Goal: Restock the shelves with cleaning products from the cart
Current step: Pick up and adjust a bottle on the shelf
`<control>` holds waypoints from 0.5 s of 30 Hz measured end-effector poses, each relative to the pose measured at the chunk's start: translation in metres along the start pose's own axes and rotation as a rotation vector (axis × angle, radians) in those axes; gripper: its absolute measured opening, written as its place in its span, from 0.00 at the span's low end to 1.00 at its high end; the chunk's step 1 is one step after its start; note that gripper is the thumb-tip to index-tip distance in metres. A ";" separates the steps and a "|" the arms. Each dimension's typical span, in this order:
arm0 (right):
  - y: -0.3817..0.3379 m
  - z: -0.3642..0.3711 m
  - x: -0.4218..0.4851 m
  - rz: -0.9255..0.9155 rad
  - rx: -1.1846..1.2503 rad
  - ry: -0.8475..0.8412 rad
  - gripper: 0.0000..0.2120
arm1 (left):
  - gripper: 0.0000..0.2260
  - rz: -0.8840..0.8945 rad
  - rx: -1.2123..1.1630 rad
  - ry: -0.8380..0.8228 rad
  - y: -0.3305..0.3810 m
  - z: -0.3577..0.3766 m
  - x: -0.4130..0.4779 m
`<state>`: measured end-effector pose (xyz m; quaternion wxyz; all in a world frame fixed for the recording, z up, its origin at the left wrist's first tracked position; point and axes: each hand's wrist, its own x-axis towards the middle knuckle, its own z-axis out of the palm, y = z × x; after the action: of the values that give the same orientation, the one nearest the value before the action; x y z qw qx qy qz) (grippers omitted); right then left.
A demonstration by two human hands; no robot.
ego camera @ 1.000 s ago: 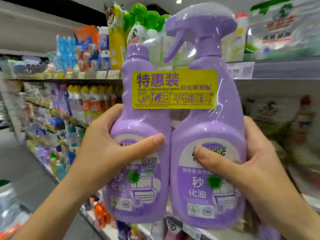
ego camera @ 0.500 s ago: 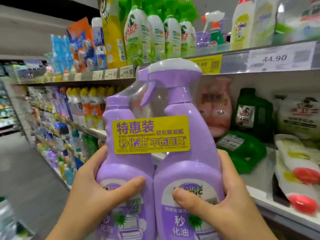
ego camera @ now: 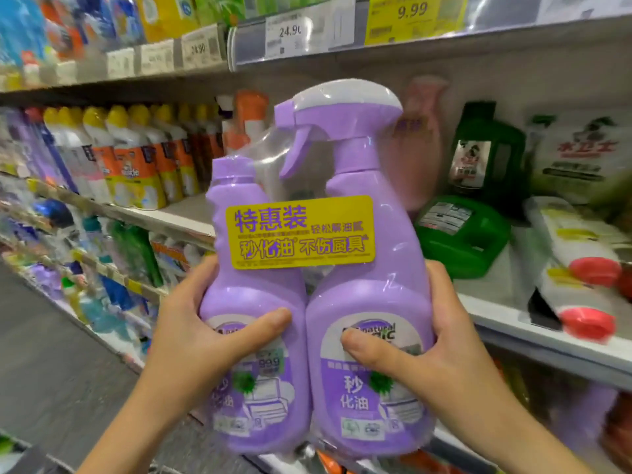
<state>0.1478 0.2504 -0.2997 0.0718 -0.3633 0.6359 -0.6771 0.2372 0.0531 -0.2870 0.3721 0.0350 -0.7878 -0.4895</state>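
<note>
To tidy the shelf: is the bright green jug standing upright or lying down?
Lying down. The bright green jug lies flat on the shelf, a white label facing up, before the upright dark green jug.

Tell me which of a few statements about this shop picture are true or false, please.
1. The left hand and the right hand hold the pack. True.
2. Both bottles have spray triggers. False: only the right bottle has one; the left bottle has a plain cap.
3. The sticker across the pack is yellow. True.
4. The pack stands on a shelf. False: it is held up in front of the shelf.
</note>
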 end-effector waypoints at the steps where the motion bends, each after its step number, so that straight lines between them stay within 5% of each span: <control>1: 0.001 0.002 -0.004 0.009 -0.002 0.021 0.27 | 0.21 0.012 -0.015 -0.025 -0.003 0.000 0.000; 15: 0.024 0.020 -0.133 0.180 -0.064 0.494 0.32 | 0.24 0.088 -0.051 -0.387 -0.047 0.042 -0.052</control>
<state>0.2469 0.3045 -0.3763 -0.0374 -0.1310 0.6848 -0.7159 0.2342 0.0819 -0.3629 0.2356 -0.1036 -0.8327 -0.4902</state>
